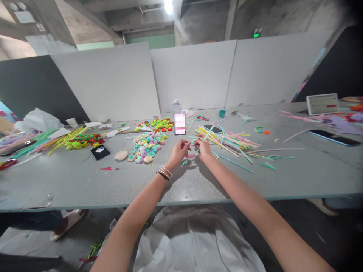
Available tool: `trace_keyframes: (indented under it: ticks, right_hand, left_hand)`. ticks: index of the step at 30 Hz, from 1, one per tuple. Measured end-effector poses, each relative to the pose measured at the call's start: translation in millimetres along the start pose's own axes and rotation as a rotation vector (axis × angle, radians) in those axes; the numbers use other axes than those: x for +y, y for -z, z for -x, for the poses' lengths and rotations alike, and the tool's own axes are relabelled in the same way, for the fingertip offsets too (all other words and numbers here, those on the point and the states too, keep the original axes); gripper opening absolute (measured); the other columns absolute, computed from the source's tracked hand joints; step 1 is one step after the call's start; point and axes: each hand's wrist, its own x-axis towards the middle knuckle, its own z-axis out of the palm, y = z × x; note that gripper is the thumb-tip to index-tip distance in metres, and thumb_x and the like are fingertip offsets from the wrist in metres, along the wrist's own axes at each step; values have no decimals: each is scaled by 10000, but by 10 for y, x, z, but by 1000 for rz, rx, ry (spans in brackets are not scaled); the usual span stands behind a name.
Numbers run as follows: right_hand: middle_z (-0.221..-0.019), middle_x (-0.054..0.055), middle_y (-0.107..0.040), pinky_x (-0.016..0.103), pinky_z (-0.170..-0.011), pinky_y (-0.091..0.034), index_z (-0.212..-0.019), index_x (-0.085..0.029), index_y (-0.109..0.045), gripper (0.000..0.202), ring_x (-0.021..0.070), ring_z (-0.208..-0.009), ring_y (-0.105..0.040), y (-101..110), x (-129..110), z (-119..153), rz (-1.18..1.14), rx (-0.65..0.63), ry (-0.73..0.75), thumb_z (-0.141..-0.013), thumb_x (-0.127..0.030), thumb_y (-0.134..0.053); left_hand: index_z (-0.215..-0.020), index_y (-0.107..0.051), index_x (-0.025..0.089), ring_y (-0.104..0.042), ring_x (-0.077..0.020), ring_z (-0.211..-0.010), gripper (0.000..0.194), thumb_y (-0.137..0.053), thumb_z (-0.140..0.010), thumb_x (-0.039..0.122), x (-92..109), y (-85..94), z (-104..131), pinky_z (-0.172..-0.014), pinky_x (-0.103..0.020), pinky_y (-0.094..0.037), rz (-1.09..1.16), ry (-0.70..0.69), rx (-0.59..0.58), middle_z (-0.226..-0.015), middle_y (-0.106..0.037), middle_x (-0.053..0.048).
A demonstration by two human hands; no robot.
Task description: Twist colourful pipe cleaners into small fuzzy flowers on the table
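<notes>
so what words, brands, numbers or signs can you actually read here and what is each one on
None can be read.
Upright phone: lit screen, blurred out.
White-framed screen at right: marks too small.
Green lit sign high on the wall: too small.
Black square item at left: tiny white mark, unreadable.
Bottle: no legible label.

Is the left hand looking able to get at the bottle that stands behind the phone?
Probably yes, but not straight ahead: the upright phone hides the lower part of the bottle. The cap shows above it, so the left hand could perhaps reach over or around.
</notes>
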Motion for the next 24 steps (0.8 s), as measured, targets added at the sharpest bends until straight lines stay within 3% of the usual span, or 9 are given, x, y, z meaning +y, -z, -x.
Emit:
trace_keyframes:
  ticks: [7,10,14,18,24]
  right_hand:
    - [-493,-101,-436,200,-378,-227,-846,-238,-426,287,68,-375,-330,20,-48,-33,-32,71,14,-636,-314,-606]
    - [-545,-74,-495,217,-396,-263,-834,-227,-455,296,75,-402,-371,12,-59,-32,-1,48,38,-617,-329,-629]
    - [-675,-35,-563,220,-459,-329,-817,-220,-506,282,93,-516,-463,-1,-104,7,92,-30,42,-623,-380,-635]
    - [-737,-26,-546,210,-498,-340,-799,-217,-545,256,99,-595,-465,-22,-149,109,234,-237,85,-657,-412,-633]
    - [-836,-4,-615,249,-660,-427,-883,-207,-603,199,134,-740,-545,-8,-175,280,541,-732,198,-724,-321,-639]
  left_hand:
    - [-1073,-500,186,-561,-83,-535,312,-577,-841,380,105,-109,162,-431,-165,-387,154,107,-179,-782,-628,-15]
    - [-1076,-482,194,-593,-94,-565,300,-563,-853,378,115,-114,149,-448,-165,-403,238,170,-122,-773,-622,-8]
    - [-1059,-483,198,-596,-81,-519,246,-536,-868,344,69,-16,33,-451,-158,-387,247,239,61,-752,-614,7]
    - [-1067,-491,215,-570,-57,-468,242,-541,-858,327,39,130,-67,-441,-153,-352,267,280,230,-779,-611,19]
    - [-980,-503,194,-476,-40,-429,159,-496,-866,306,24,274,-130,-428,-167,-331,295,292,355,-754,-575,27]
